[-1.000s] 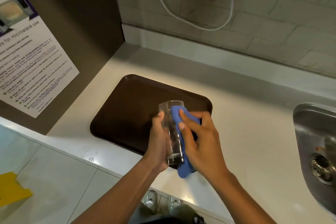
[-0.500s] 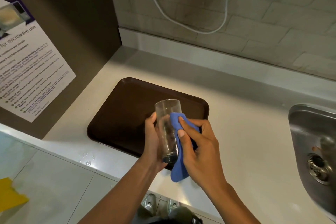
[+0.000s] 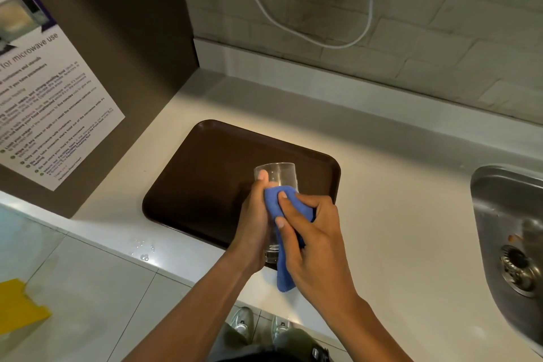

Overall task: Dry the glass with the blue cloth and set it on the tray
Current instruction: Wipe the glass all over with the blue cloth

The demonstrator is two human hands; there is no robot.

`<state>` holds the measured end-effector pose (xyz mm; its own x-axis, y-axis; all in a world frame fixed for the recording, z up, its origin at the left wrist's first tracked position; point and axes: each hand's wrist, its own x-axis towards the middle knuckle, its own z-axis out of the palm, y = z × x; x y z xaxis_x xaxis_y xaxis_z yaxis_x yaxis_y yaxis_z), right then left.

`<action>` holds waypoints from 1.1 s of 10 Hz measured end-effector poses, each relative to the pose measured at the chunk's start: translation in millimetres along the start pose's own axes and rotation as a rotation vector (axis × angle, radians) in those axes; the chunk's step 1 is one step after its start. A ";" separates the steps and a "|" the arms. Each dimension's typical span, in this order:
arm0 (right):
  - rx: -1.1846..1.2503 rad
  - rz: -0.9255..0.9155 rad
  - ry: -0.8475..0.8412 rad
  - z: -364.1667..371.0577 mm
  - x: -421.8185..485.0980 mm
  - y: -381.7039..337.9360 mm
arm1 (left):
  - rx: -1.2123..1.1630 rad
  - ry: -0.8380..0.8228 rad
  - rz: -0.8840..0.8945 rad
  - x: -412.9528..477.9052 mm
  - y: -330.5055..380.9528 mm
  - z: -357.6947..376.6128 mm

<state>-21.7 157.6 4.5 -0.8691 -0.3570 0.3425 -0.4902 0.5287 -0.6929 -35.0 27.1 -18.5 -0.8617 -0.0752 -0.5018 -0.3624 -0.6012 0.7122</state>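
A clear drinking glass point(image 3: 279, 175) is held nearly upright above the near right part of the dark brown tray point(image 3: 205, 173). My left hand point(image 3: 254, 223) grips its left side, thumb near the rim. My right hand point(image 3: 311, 232) presses the blue cloth point(image 3: 274, 200) against the glass's right side; the cloth's loose end hangs below the glass base. Most of the glass's lower body is hidden by the cloth and my fingers.
The tray lies on a pale counter point(image 3: 396, 214). A steel sink point(image 3: 511, 229) is at the right edge. Water drops point(image 3: 142, 250) sit by the counter's front edge. A poster point(image 3: 44, 97) hangs on the brown left panel; a white cable point(image 3: 308, 38) loops on the brick wall.
My right hand has slid the blue cloth up and across the glass, covering more of its front. My left thumb has moved up toward the rim. The view shifted slightly.
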 end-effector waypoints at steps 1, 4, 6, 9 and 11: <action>0.066 0.174 -0.006 -4.5 12.7 5.1 | 0.054 0.055 0.046 -3.9 -0.9 4.4; -0.002 -0.002 -0.043 -7.9 6.8 -6.2 | -0.090 -0.034 -0.026 10.1 1.5 -1.7; 0.112 0.190 0.030 -16.2 39.0 -0.8 | -0.073 -0.060 0.008 -1.1 -18.8 0.7; 0.103 0.179 0.027 -10.5 39.5 0.7 | -0.097 -0.058 0.021 -4.8 -11.5 6.0; 0.072 0.022 -0.050 -10.6 8.0 1.0 | -0.114 -0.042 0.024 3.4 7.0 -5.9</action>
<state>-29.9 163.4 13.2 -0.8744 -0.3845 0.2958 -0.4633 0.4811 -0.7442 -38.3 17.9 -18.2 -0.8846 -0.0583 -0.4626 -0.3009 -0.6865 0.6619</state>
